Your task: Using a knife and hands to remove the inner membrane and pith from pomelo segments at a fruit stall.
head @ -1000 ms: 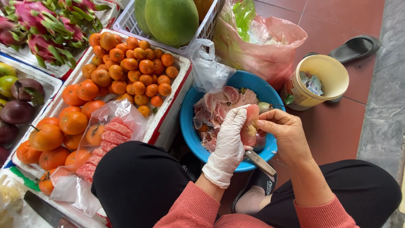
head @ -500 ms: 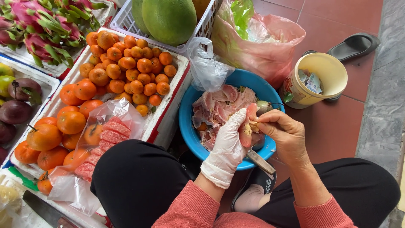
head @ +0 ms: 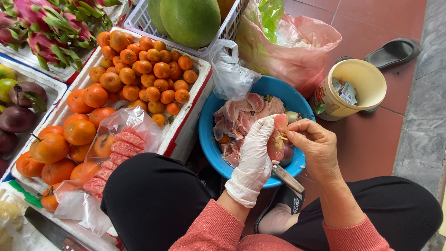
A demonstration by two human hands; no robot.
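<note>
Both hands are sitting a little higher over the blue basin (head: 206,139) than a moment ago, and the pink pomelo segment (head: 277,139) is now turned more upright between them. The left hand (head: 254,155), wearing a white glove, is cupping the segment from the left, its fingers lying together along the fruit. The bare right hand (head: 316,146) is pressing in from the other side, thumb and forefinger pinching at the top edge of the segment, where a strip of pale membrane is showing. The segment is hanging just above the basin's right half, over a heap of pink peel and pith scraps. A knife (head: 288,178) is lying on the basin's near rim, just beneath the hands.

To the left, a white foam tray (head: 197,93) is holding small tangerines, and a clear bag of peeled pomelo pieces (head: 116,148) is resting against the person's black-clad knee. A pink plastic bag (head: 297,51) is slumping behind the basin, and a cream bucket (head: 348,90) is standing on the red tiles to the right.
</note>
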